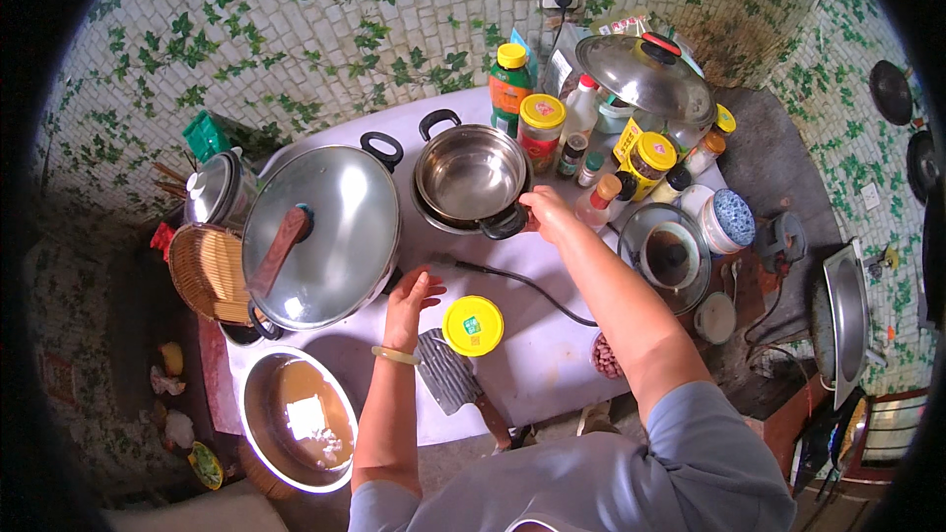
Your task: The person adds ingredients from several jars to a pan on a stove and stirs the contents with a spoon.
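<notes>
A small stainless steel pot [473, 170] with two black handles appears empty, with a metal rim beneath it. My right hand [545, 213] grips its near handle. My left hand [411, 303] is empty with its fingers apart, beside a large pan under a domed glass lid [332, 236] with a wooden handle. Just right of that hand stands a container with a yellow lid [473, 325]. A cleaver [449, 373] with a dark textured blade lies by my left wrist. A black power cord [532, 282] runs across the white table between my arms.
Bottles and jars [542, 129] crowd the back right, near a metal domed lid [643, 77]. A basin of cloudy liquid [295, 421] stands at the front left edge. A wicker basket [211, 273] sits left; a bowl [670, 255] rests on a glass lid at right.
</notes>
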Motion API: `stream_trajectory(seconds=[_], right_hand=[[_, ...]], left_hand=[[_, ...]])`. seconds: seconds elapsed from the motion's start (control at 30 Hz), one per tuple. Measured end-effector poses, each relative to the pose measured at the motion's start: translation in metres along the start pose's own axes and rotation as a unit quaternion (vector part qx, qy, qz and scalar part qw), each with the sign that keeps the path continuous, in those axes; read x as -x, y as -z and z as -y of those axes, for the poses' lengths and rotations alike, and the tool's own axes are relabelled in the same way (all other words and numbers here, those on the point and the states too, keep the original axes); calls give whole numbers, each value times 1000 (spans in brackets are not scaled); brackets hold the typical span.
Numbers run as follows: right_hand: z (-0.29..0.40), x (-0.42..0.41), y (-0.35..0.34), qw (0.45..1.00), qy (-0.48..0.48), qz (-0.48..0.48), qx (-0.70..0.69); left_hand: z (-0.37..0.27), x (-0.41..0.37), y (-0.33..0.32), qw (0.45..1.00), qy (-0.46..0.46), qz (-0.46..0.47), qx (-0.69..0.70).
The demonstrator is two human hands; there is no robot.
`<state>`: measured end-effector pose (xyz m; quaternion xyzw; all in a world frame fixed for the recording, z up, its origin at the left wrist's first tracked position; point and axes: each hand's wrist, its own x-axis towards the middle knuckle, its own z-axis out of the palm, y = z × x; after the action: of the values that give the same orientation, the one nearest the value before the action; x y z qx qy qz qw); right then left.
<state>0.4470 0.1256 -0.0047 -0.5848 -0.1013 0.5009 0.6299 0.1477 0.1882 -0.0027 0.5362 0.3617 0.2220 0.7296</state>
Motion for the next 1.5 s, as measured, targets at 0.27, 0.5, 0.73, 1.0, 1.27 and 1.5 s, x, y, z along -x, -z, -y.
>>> stream_trajectory(seconds=[0.27, 0.5, 0.73, 1.0, 1.27, 1.5], right_hand=[[4, 10, -15, 994, 73, -80, 23], [72, 54, -21, 988, 139, -65, -28], [118, 91, -18, 979, 192, -42, -57], [113, 134, -19, 979, 176, -49, -86], [98, 139, -11, 980, 167, -28, -101], [105, 147, 6, 975, 188, -37, -108]], left_hand=[[14, -33, 9, 995, 61, 29, 74], [25, -83, 1, 982, 126, 63, 127], [21, -133, -27, 979, 132, 43, 149], [39, -187, -39, 979, 105, -104, 141], [62, -222, -15, 977, 58, -116, 172], [38, -192, -40, 975, 19, -143, 172]])
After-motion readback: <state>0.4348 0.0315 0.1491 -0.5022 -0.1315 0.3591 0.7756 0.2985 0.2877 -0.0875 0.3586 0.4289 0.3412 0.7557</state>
